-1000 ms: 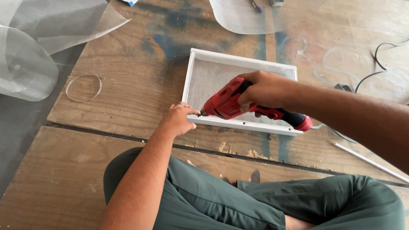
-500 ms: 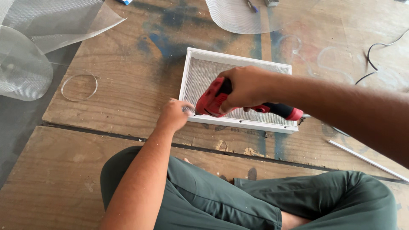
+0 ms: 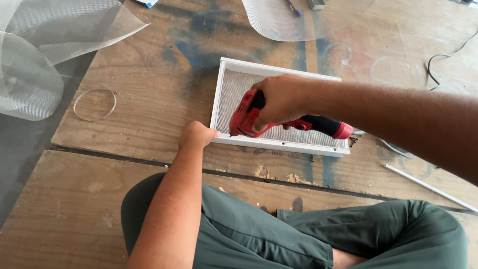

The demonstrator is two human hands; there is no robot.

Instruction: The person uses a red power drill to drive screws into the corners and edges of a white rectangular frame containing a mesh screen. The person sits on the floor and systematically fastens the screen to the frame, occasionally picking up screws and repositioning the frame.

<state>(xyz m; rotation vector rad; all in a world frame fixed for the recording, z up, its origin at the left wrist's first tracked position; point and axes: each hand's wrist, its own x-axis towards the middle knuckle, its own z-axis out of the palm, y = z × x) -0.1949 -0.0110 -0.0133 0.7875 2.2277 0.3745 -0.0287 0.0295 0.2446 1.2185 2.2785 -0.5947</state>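
- Right hand (image 3: 281,99) wrapped around red power screwdriver (image 3: 279,122), tip at near-left corner of white frame (image 3: 279,144).
- Left hand (image 3: 196,135) closed, pressing on that corner.
- Frame lies flat on plywood floor (image 3: 149,99), grey mesh (image 3: 231,87) stretched inside.
- Loose mesh sheets (image 3: 40,60) far left.

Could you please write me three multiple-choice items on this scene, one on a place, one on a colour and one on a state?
1. Where does the left hand rest?
A. on the near left corner of the white mesh frame
B. on the wire ring
C. on the knee

2. What colour is the power tool?
A. blue
B. yellow
C. red with a black grip

3. How is the tool held?
A. lying loose
B. gripped in the right hand, tip at the frame's near rail
C. hanging by its cord

Answers: 1 A, the fingers meet that corner; 2 C, its body is red; 3 B, the fingers wrap it.
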